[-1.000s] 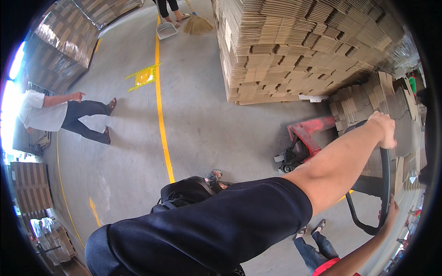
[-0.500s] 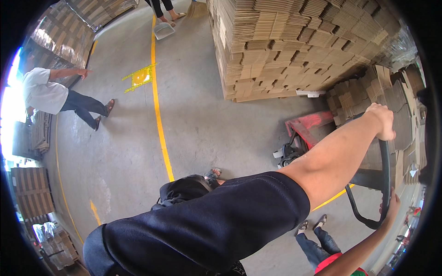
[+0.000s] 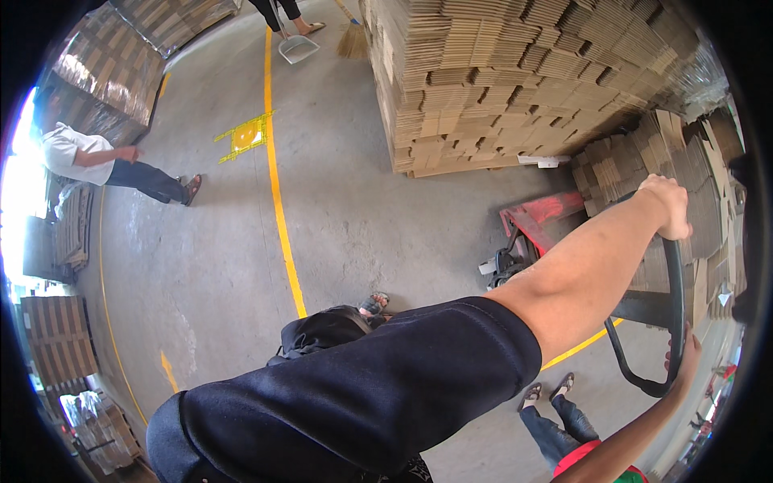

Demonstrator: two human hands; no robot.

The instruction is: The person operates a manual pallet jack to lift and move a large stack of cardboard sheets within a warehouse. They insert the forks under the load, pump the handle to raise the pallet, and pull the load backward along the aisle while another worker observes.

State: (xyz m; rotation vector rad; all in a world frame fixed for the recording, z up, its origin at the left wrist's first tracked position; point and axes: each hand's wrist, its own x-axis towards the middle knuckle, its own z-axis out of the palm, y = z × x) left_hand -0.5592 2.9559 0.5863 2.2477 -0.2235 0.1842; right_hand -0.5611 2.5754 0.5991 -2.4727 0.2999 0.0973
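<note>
My left hand [image 3: 667, 208] is closed over the upper end of a dark looped pallet jack handle [image 3: 675, 282], its arm in a dark sleeve stretched across the view. Lower on the same loop is my right hand [image 3: 684, 354], with fingers curled around its side. Beyond my left forearm, the red pallet jack [image 3: 543, 216] shows its red frame and dark wheel area; my arm hides part of it. Its far end meets stacked cardboard.
A tall stack of flattened cartons [image 3: 499, 88] rises ahead. More cardboard [image 3: 636, 161] leans at the right. A person in a white shirt [image 3: 80, 157] is at the left. Another person with a dustpan [image 3: 299, 50] and broom [image 3: 353, 42] is far ahead. Someone in jeans [image 3: 551, 427] stands close at the lower right.
The person in white has brought their legs together and lowered their arm. The dustpan has shifted slightly right, and more of the broom shows. My hands keep the handle in nearly the same place.
</note>
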